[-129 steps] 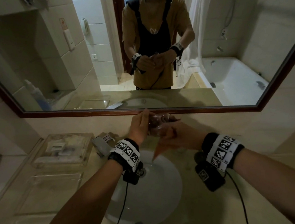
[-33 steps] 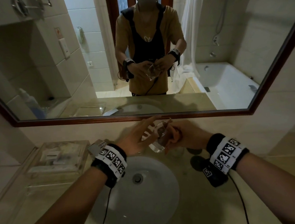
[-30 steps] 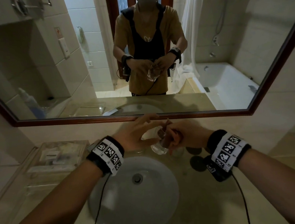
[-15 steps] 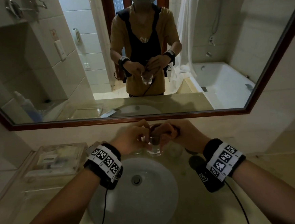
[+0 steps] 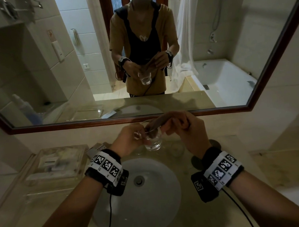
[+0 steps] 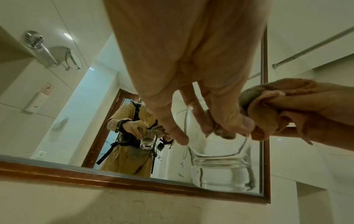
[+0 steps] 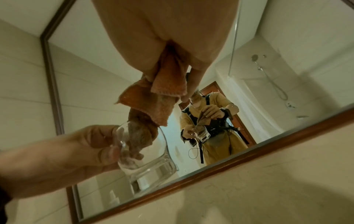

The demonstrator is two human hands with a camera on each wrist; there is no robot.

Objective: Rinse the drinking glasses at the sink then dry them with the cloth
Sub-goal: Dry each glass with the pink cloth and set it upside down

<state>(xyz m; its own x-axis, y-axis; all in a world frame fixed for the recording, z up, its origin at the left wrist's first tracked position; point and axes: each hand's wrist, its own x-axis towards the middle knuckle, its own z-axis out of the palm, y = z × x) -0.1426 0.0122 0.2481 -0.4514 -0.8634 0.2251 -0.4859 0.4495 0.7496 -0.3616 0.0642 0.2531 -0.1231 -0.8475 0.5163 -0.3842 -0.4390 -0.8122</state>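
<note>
A clear drinking glass (image 5: 153, 141) hangs upright above the back of the white sink (image 5: 159, 207). My left hand (image 5: 129, 141) pinches it at the rim, thumb outside and fingers inside (image 6: 226, 121). My right hand (image 5: 180, 127) grips an orange-brown cloth (image 5: 157, 126), whose lower end is pushed down into the glass (image 7: 141, 136). In the left wrist view the glass (image 6: 220, 163) shows a thick clear base, and the cloth (image 6: 277, 106) bunches at its rim. Two more glasses (image 5: 177, 149) stand on the counter behind the sink, partly hidden by my hands.
A clear acrylic tray (image 5: 59, 161) with toiletries sits on the counter at the left. A wide wood-framed mirror (image 5: 266, 68) runs along the wall just behind my hands. Dark round coasters (image 5: 213, 144) lie right of the sink. The sink drain (image 5: 138, 180) is below my left wrist.
The glass has turned from tilted to upright and hangs a little lower. The right hand has risen, drawing the cloth partly up out of the glass.
</note>
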